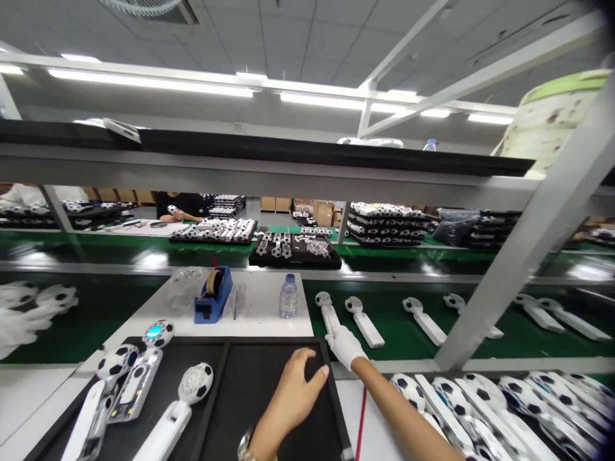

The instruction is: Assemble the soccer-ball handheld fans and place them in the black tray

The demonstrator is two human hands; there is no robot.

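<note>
My right hand (pixel 344 347), in a white glove, reaches over the green belt, its fingers closed around the lower handle of a white handheld fan (pixel 328 314) with a soccer-ball head. My bare left hand (pixel 296 387), with a watch at the wrist, hovers above the right half of a black divided tray (pixel 250 371). Its thumb and fingers are apart and hold nothing. In the tray's left half lie a fan with a white mesh head (pixel 196 383), an opened fan handle showing its inner parts (pixel 137 384), and another ball-headed fan (pixel 115 362).
A blue tape dispenser (pixel 214 298) and a water bottle (pixel 288 296) stand behind the tray. Several fans lie along the green belt (pixel 389 365). More crowd a tray (pixel 480 410) at right. A slanted grey post (pixel 533 243) crosses the right side. A co-worker (pixel 180 206) sits across.
</note>
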